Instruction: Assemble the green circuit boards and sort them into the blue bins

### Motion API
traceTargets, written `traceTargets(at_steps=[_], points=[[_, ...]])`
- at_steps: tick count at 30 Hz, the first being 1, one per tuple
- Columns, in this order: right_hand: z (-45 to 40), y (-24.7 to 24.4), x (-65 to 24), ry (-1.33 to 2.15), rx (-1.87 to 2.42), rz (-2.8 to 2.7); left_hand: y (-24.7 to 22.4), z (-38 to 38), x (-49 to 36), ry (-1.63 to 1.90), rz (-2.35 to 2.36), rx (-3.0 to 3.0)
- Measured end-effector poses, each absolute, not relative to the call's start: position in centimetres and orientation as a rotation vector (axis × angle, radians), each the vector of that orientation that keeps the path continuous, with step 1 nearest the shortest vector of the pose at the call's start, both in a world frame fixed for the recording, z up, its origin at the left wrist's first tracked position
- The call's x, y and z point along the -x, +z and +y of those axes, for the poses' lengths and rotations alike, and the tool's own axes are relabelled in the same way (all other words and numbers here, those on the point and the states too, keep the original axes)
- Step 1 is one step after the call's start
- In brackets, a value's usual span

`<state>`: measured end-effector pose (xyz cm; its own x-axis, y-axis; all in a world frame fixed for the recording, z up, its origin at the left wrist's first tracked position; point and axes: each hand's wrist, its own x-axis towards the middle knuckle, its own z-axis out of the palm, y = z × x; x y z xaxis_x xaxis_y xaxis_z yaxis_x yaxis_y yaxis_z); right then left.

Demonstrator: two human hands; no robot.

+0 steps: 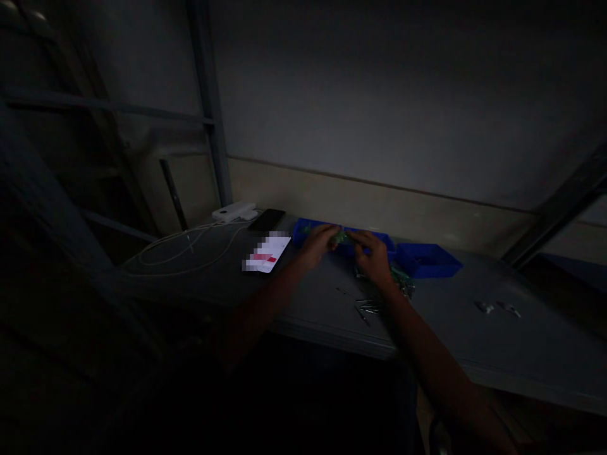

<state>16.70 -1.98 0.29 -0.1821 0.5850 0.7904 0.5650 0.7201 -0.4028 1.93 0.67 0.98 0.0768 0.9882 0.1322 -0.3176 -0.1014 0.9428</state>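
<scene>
In dim light, my left hand [320,244] is closed around a small green piece [338,238] whose kind I cannot make out. My right hand [372,254] meets it from the other side, thumb and fingers pinched together at the piece's right end. What sits in that pinch is too small and dark to name. Both hands are over a row of blue bins, in front of the left bin [298,235] and the middle bin [386,242]. Several thin metal pieces [370,308] lie on the table below my right hand, and more lie partly hidden behind its wrist.
A blue bin [429,260] stands to the right. Small pale parts [484,307] lie farther right on the grey table [455,322]. At left are a lit phone [271,253], a dark flat object [267,220], a white power strip [233,212] and loose cables [164,242].
</scene>
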Motion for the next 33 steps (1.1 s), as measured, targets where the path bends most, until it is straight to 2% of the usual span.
traceTargets(at_steps=[5,10,14,21,26,30,33], points=[[-1.6,0.3,-17.6,0.102,0.980,-1.800,0.6,0.9,-1.8,1.529,0.855,-1.241],[-1.9,0.6,-17.7,0.349,1.143,-1.728,0.4,1.4,-1.2,1.642,0.932,-1.386],[-2.4,1.3,-17.0,0.580,1.238,-1.731,0.2,1.7,-1.5,1.642,0.913,-1.596],[-2.1,1.3,-17.0,0.933,1.219,-1.377,-0.1,0.5,-2.1,1.561,0.767,-2.079],[-1.7,1.2,-17.4,0.836,1.085,-1.370,-0.6,0.1,-2.0,1.499,0.905,-2.191],[-1.5,1.4,-17.4,0.721,1.041,-1.385,-0.6,0.6,-2.2,1.549,1.093,-2.009],[-1.6,1.5,-17.4,0.659,1.000,-1.458,-0.3,0.8,-2.2,1.439,1.104,-1.830]])
